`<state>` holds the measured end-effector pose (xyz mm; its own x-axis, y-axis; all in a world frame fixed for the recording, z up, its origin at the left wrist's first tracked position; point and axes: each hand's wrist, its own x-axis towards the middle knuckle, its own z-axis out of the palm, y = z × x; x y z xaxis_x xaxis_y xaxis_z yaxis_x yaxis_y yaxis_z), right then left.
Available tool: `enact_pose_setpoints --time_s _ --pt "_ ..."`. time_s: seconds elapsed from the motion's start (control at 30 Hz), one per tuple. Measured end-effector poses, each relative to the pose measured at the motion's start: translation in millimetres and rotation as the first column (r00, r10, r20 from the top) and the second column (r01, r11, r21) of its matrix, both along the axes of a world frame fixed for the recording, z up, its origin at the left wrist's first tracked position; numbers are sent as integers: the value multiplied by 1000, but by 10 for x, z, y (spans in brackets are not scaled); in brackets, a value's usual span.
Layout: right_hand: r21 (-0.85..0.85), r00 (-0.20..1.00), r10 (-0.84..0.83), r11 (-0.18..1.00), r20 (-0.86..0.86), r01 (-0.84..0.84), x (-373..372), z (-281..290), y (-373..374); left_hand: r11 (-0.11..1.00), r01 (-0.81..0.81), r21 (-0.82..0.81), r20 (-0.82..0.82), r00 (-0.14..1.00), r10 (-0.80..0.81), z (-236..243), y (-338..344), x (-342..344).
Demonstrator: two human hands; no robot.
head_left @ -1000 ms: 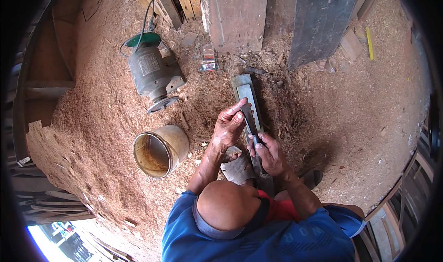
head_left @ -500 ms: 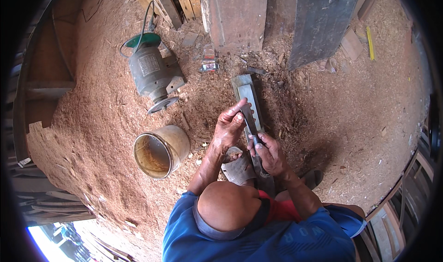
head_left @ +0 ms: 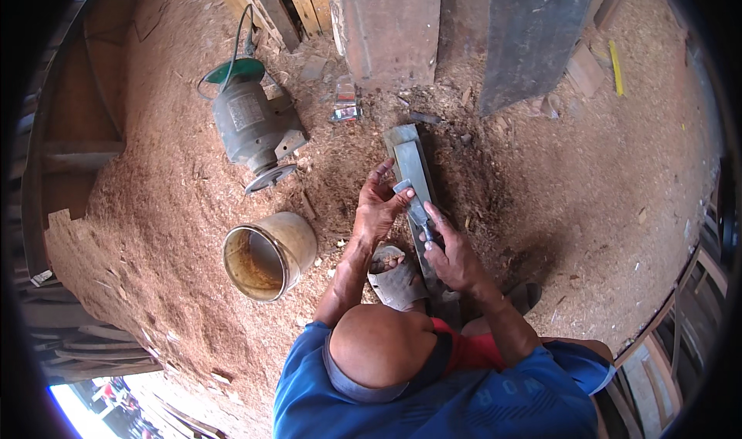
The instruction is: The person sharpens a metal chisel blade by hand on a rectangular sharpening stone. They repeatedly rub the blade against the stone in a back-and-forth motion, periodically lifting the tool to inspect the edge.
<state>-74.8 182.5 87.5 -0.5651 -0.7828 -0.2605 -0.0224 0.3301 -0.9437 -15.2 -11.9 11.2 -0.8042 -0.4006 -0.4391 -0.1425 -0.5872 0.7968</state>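
Note:
My right hand grips a chisel by its handle end, with the broad grey blade pointing up and away. On the blade rests the thumb of my left hand, its index finger reaching out past the blade's left side; the other left fingers are partly hidden. Under both hands lies a long grey sharpening stone on a wooden board that runs toward my feet. The chisel is held above the stone, and its flat face shows.
A bucket of murky water stands left of my left arm. Beyond it lies a grey electric motor with a disc and cable. Upright boards lean at the back. Small red packets and a yellow strip lie on the shavings-covered floor.
The chisel has turned from edge-on to show its flat face and come slightly nearer. My left fingers have moved from the blade's tip area to its left side.

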Motion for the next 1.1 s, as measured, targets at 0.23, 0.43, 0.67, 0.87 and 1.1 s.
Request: enact_pose_setpoints --time_s 0.23,0.43,0.67,0.87,1.1 --pt "175 995 82 980 64 -92 -123 -48 -3 796 120 -594 133 990 -50 -58 -169 15" --pt "230 981 121 970 -153 -84 -286 -484 -259 -257 267 -929 336 900 -278 -109 -274 -153" --pt "528 939 197 849 -282 -20 750 -613 441 19 363 -931 293 780 -553 -597 604 759" --pt "433 984 179 888 -20 -153 -597 -438 -580 -162 158 -974 216 861 -460 -492 -512 -575" --pt "710 936 342 638 86 -299 131 -241 0 -118 250 -961 276 885 -375 -653 392 545"
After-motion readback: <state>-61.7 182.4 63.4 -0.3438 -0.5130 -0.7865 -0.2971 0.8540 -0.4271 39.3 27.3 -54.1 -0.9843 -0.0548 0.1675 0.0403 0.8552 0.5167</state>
